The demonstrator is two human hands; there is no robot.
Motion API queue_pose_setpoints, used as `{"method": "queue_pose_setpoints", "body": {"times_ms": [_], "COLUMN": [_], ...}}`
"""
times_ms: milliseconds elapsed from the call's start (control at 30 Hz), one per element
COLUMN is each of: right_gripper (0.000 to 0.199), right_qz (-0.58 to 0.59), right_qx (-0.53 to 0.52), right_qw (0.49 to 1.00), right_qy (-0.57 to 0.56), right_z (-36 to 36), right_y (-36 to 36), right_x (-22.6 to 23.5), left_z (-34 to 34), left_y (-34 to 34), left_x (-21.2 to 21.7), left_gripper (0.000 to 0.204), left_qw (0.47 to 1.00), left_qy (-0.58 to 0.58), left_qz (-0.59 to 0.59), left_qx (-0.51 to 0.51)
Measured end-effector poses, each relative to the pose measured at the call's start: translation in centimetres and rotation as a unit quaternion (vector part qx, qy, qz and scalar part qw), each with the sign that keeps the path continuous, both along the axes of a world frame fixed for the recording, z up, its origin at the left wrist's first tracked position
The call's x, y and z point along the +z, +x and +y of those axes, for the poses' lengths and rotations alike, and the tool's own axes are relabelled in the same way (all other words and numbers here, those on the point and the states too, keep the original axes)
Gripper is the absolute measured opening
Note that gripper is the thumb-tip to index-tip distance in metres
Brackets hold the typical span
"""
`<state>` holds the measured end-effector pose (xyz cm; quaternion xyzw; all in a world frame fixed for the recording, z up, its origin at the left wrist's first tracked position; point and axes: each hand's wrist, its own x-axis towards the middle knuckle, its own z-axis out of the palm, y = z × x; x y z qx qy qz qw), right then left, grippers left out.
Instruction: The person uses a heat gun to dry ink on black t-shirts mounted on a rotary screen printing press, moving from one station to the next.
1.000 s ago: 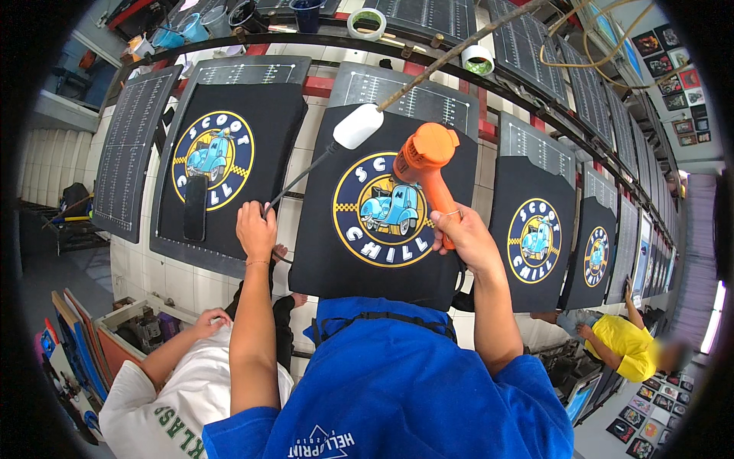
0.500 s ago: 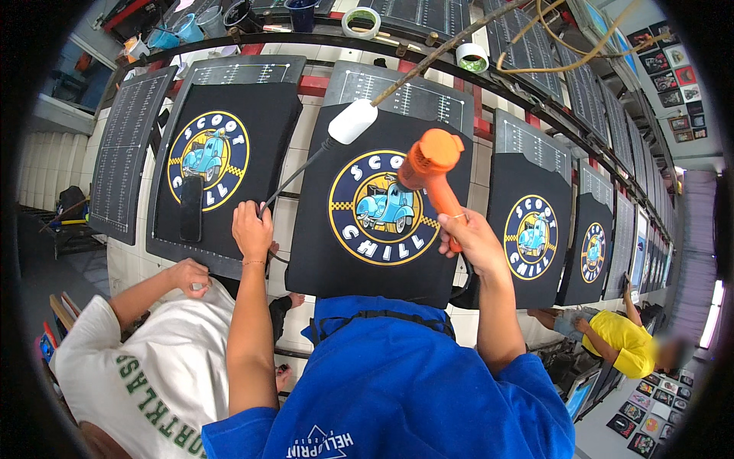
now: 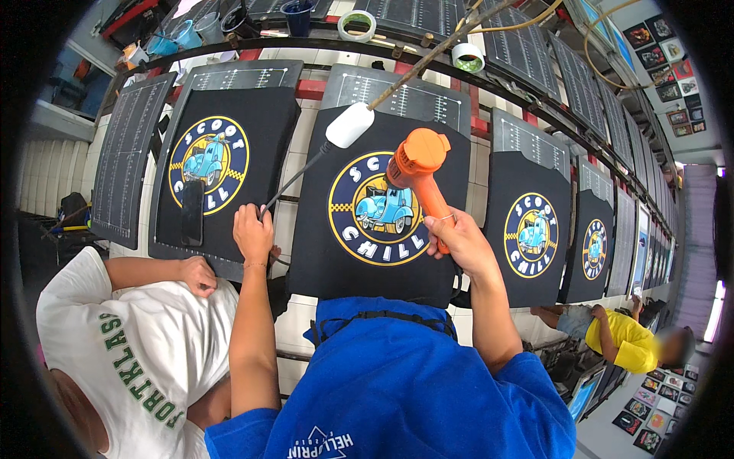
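My right hand (image 3: 465, 243) is wrapped round the handle of an orange hair dryer (image 3: 423, 157). The dryer is held above a black T-shirt (image 3: 310, 256), its dark nozzle over the upper part of a round scooter print (image 3: 382, 208). That shirt lies over a grey printing board (image 3: 436, 107). My left hand (image 3: 254, 232) is closed round a black power cable (image 3: 294, 177), near the right edge of the neighbouring shirt. The cable runs up to a white socket connector (image 3: 350, 125), which hangs above the middle shirt beside a thin brown rod.
On the left shirt (image 3: 260, 122) lies a black phone (image 3: 193, 214). More printed shirts (image 3: 533, 233) stretch rightward. A person in white (image 3: 145, 336) is close on my left; one in yellow (image 3: 631, 340) stands far right. Tape rolls (image 3: 357, 26) and cups (image 3: 298, 15) line the back rail.
The hair dryer has shifted slightly left with my right hand. My left hand stays nearly in place. The person in white has moved, their hand now in a fist. The hanging yellow cord swung.
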<state>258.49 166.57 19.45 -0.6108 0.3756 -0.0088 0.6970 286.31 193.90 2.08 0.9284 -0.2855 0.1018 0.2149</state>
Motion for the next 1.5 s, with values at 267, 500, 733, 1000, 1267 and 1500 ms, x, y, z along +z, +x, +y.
{"method": "queue_pose_setpoints", "body": {"times_ms": [267,500,733,1000,1267,1500], "right_gripper": [0.031,0.032,0.031,0.031,0.029,0.032], "right_qz": [0.024,0.02,0.019,0.051,0.037,0.024], "right_qx": [0.019,0.055,0.079,0.058,-0.017,-0.043], "right_qw": [0.999,0.997,0.996,0.996,0.999,0.999], "right_qy": [0.016,0.046,0.042,0.039,0.009,0.024], "right_z": [0.4,0.9,1.1,0.7,-0.3,-0.6], "right_y": [0.3,1.4,2.4,1.4,-0.7,-2.3], "right_x": [1.0,0.7,1.0,1.4,1.1,0.8], "left_z": [0.1,0.0,0.0,0.4,0.1,0.1], "left_y": [-0.1,0.0,0.0,0.1,0.0,-0.2], "left_x": [0.1,-0.1,-0.2,-0.6,-0.4,0.2], "left_gripper": [0.021,0.022,0.023,0.023,0.023,0.023], "left_qw": [1.0,1.0,1.0,1.0,1.0,1.0], "left_qy": [-0.002,-0.014,-0.023,0.0,0.001,-0.015], "left_qz": [0.011,0.004,-0.004,0.002,-0.006,-0.005], "left_qx": [0.004,0.004,0.001,0.011,0.01,0.006]}}
